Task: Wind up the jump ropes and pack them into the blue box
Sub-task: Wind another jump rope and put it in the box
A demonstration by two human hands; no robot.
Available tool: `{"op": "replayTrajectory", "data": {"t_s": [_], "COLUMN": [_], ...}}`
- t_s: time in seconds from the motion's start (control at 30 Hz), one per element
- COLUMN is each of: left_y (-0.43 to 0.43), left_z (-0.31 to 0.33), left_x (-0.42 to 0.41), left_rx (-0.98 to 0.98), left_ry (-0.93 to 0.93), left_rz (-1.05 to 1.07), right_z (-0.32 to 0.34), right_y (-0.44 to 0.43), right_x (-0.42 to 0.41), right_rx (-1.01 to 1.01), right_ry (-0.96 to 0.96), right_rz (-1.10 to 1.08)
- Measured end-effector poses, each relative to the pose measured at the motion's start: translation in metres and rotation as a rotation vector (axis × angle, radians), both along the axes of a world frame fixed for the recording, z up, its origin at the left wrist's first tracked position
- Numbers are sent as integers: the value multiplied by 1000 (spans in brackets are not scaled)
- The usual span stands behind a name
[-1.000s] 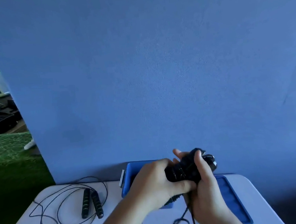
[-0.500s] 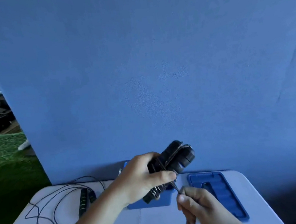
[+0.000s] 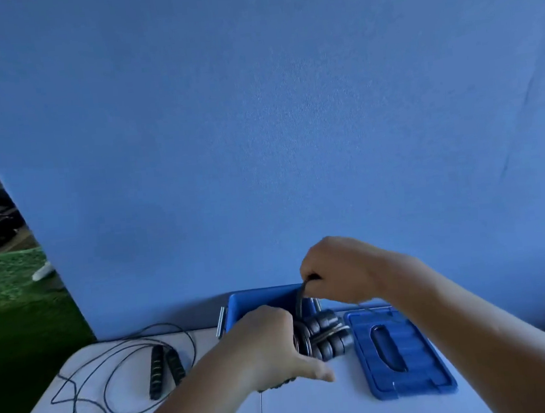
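My left hand (image 3: 271, 346) grips the two black handles of a jump rope (image 3: 327, 336), with cord wound around them, just in front of the blue box (image 3: 256, 299). Above the box's right side, my right hand (image 3: 337, 266) pinches the rope's cord and holds it taut upward from the handles. A second jump rope (image 3: 163, 370) lies on the white table (image 3: 317, 408) at the left, its two black handles side by side and its thin cord spread in loose loops.
The box's blue lid (image 3: 402, 353) lies flat on the table right of the handles. A blue wall stands directly behind the table. Green turf floor lies beyond the table's left edge.
The handles came down from in front of the wall to table height by the box. My right hand rose from below them to above the box, pulling the cord up.
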State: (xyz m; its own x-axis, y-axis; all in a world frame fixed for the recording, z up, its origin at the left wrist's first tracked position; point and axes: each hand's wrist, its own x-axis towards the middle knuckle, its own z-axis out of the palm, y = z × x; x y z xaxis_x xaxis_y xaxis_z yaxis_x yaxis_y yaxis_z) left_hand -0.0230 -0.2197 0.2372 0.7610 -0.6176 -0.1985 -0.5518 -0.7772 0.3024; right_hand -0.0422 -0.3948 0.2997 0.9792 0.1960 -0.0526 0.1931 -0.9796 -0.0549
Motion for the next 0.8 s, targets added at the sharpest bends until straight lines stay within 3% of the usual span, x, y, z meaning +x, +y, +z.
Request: {"op": "replayTrajectory", "data": {"t_s": [0.2, 0.37, 0.47, 0.53, 0.67, 0.8], "left_y": [15, 28, 27, 25, 22, 16], "left_z": [-6, 5, 10, 15, 24, 31], "left_x": [38, 56, 53, 48, 33, 17], "left_rx": [-317, -617, -688, -709, -688, -458], "left_ry": [167, 437, 578, 622, 601, 449], "left_rz": [197, 141, 69, -1, -131, -268], "right_z": [9, -28, -50, -63, -77, -63], "right_y": [24, 19, 15, 12, -1, -14], "right_x": [-39, -74, -89, -92, -78, -47], "right_rx": [289, 843, 1012, 1003, 784, 560], "right_ry": [59, 228, 257, 272, 302, 324], "right_rz": [-40, -103, -113, -130, -58, -95]}}
